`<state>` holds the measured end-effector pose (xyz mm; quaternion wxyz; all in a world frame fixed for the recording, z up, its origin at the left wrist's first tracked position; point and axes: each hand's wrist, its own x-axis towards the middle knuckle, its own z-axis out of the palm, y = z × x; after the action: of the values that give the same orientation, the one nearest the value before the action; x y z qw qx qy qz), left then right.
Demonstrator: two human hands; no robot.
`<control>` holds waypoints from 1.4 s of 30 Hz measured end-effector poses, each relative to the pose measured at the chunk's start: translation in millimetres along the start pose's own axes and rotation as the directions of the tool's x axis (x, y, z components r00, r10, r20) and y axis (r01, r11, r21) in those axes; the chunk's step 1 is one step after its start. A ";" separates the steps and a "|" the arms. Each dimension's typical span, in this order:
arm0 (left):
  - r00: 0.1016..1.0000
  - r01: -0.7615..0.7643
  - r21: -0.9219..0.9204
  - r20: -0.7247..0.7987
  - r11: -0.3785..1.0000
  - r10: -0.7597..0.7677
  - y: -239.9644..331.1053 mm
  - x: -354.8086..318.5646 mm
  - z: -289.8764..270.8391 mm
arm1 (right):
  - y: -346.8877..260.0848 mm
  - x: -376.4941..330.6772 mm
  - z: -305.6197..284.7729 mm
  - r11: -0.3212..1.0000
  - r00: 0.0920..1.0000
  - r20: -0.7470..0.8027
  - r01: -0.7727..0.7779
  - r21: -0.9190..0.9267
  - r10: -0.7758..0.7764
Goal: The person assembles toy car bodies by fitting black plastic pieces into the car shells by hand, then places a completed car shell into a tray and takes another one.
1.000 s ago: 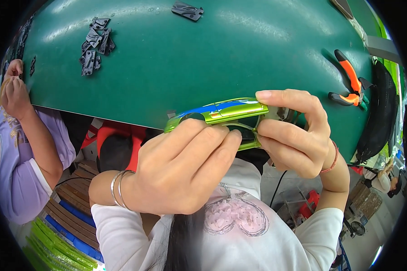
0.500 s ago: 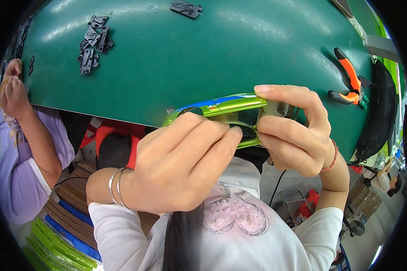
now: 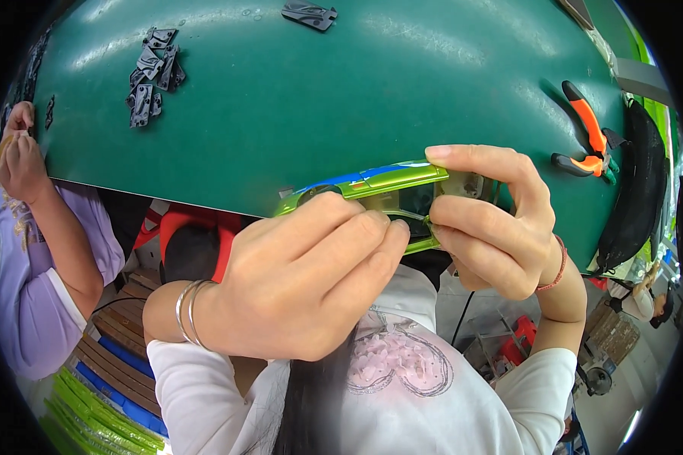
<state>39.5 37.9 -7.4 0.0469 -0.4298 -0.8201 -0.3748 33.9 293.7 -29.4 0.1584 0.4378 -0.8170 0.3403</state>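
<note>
A shiny lime-green plastic shell (image 3: 398,179) with a blue stripe is held up over the table's near edge, its hollow side toward me. My right hand (image 3: 501,216) grips its right end, one finger on the upper rim and the other fingers curled at the opening. My left hand (image 3: 303,273) is closed in a pinch in front of the opening. Whatever its fingertips hold is hidden by the fingers. A thin pale strip (image 3: 406,214) runs inside the shell between the two hands' fingertips. The shell's left end is partly behind my left hand.
Orange-and-black pliers (image 3: 587,125) lie open on the green table (image 3: 281,106) at right, beside a long black pouch (image 3: 636,186). Several dark grey plastic parts (image 3: 153,64) are piled at left, with more (image 3: 309,15) at the far edge. A co-worker's hands (image 3: 21,159) work at far left.
The fingers of my left hand have shifted slightly, and the pale strip inside the shell shows at a different angle. My right hand keeps its grip on the shell's right end.
</note>
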 end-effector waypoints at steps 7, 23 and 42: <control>0.996 -0.092 0.028 -0.012 0.995 0.092 0.0 -5.5 2.6 | -4.8 0.7 8.7 0.991 0.990 -0.066 0.118 -0.067 -0.123; 0.998 -0.057 0.118 -0.017 0.991 0.060 -2.5 -12.4 1.0 | -8.0 -2.4 5.9 0.991 0.992 0.002 0.127 -0.050 -0.127; 0.962 -0.095 0.252 -0.225 0.963 0.154 -4.6 -8.7 24.7 | -11.7 6.6 7.5 0.996 0.999 -0.020 0.024 -0.085 -0.026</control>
<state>47.7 46.6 -31.1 0.2218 -0.4230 -0.8185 -0.3192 40.0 280.0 -26.1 0.1896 0.4371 -0.8235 0.3079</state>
